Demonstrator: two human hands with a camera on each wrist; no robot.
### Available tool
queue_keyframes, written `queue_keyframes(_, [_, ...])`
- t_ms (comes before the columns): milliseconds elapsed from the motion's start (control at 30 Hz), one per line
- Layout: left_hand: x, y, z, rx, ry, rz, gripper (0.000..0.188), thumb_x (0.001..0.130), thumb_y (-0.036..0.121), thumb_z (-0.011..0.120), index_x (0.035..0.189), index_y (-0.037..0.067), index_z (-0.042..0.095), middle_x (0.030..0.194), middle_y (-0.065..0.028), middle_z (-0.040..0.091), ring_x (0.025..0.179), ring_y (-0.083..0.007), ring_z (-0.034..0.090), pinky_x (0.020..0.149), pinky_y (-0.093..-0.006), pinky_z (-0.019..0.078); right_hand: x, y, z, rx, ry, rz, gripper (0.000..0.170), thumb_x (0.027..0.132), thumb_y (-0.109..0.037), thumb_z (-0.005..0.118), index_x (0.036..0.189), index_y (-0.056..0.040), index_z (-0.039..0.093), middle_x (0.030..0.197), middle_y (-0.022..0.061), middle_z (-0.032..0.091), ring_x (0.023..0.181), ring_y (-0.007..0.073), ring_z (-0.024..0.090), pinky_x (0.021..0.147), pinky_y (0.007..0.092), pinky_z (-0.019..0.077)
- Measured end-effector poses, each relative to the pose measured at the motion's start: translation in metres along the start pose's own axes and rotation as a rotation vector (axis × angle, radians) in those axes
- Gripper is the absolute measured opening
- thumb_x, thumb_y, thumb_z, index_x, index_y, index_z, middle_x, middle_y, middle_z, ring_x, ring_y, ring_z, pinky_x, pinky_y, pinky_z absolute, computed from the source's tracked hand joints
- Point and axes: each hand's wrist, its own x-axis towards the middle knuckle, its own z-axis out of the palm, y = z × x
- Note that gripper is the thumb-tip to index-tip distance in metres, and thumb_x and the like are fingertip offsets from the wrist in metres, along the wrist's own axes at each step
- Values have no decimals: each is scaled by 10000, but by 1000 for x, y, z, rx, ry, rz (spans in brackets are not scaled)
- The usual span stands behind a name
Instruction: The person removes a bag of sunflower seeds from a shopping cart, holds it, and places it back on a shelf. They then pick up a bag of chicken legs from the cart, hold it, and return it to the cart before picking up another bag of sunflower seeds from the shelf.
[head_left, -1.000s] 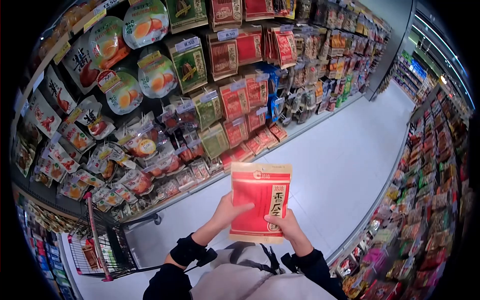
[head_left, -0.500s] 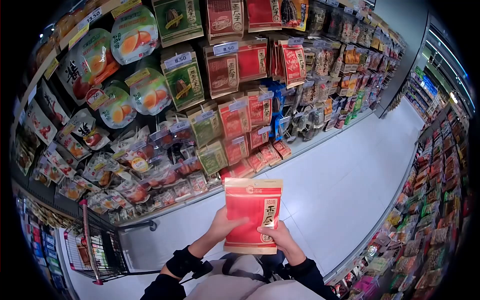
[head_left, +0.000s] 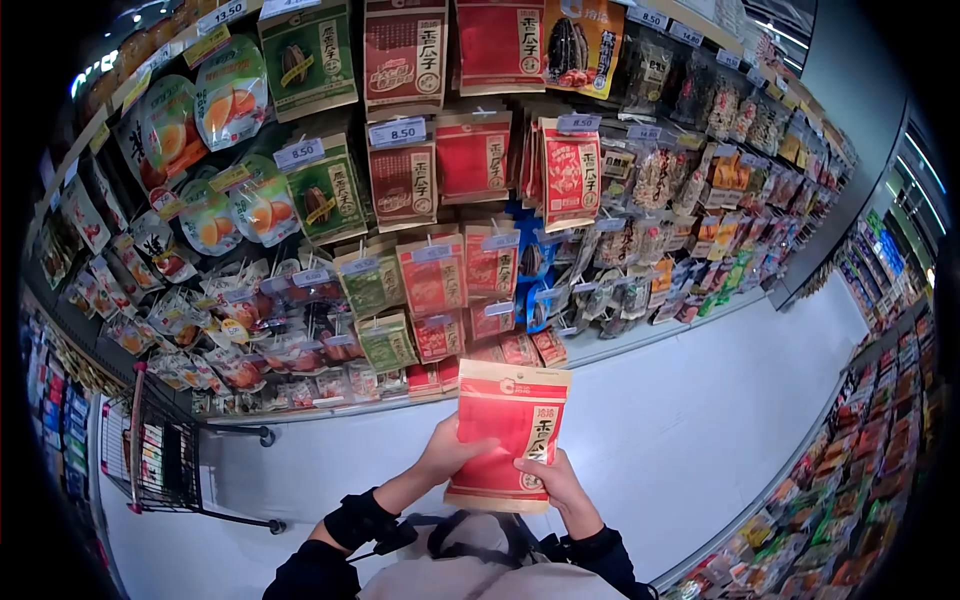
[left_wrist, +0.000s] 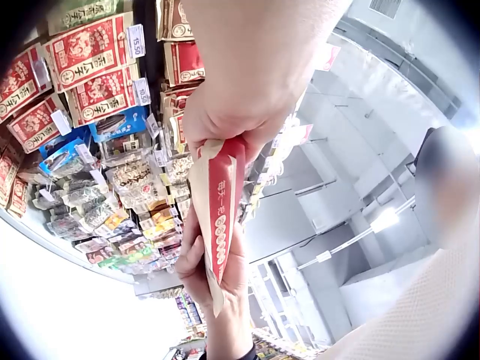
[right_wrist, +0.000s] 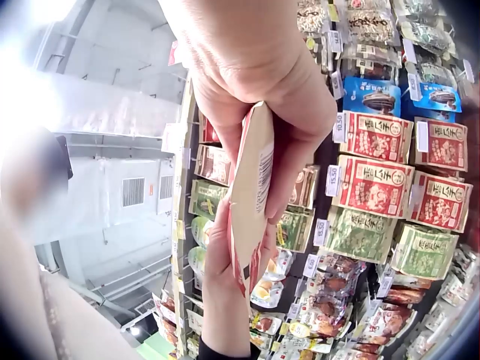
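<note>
A red and tan bag of sunflower seeds (head_left: 500,425) is held upright in front of the body, its printed front facing up toward the head camera. My left hand (head_left: 447,455) grips its left side, thumb lying across the front. On the lower right edge, my right hand (head_left: 556,478) pinches the bag with its thumb on the front. The left wrist view shows the bag edge-on (left_wrist: 217,202) between both hands. In the right wrist view, fingers (right_wrist: 296,150) lie along the back, beside the barcode.
Hanging seed packets (head_left: 475,155) and other snacks fill the shelf wall ahead, with price tags (head_left: 397,132). A shopping cart (head_left: 150,450) stands on the left. Pale floor (head_left: 680,420) runs down the aisle, and another packed shelf (head_left: 840,490) lines the right.
The head view has turned, so the shelf and cart have shifted left in it. The bag sits a little lower in view than a second ago, still in both hands.
</note>
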Motion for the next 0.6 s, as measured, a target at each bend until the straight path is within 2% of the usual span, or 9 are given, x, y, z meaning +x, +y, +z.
queue_keyframes(133, [33,-1,34,-8,50,-46,397,735,34,638,1099,10,482,1016,-64,576,903,-121,544,804,-271,443,14,-24,-43,-5,-31,34,391,715,2,633,1086,15,509,996,93,596,841,153,588,752,289,478])
queue_keyframes(267, [52,-17,44,131,163,-49,371,729,13,641,1070,12,494,973,-65,591,869,-121,563,778,-266,458,33,-24,-74,-17,-66,99,396,711,4,634,1087,10,510,1001,96,594,847,154,587,756,291,478])
queue_keyframes(333, [57,-18,47,146,223,-40,342,734,-23,628,1045,4,488,938,-74,602,831,-140,593,766,-276,475,42,-27,-79,-17,-81,140,396,711,2,635,1087,8,511,1003,94,593,852,153,585,757,290,477])
queue_keyframes(467, [68,-23,39,120,299,-95,355,741,9,640,1070,22,506,965,-46,593,844,-102,551,740,-239,453,63,-32,-77,2,-115,203,394,711,-3,636,1084,3,511,1001,84,591,858,147,580,753,283,474])
queue_keyframes(600, [78,-27,26,67,314,5,354,747,-4,626,1077,20,500,972,-43,588,859,-101,549,734,-239,454,84,-40,-73,-33,-144,256,387,711,-1,636,1078,-5,512,990,72,591,856,142,576,744,276,474])
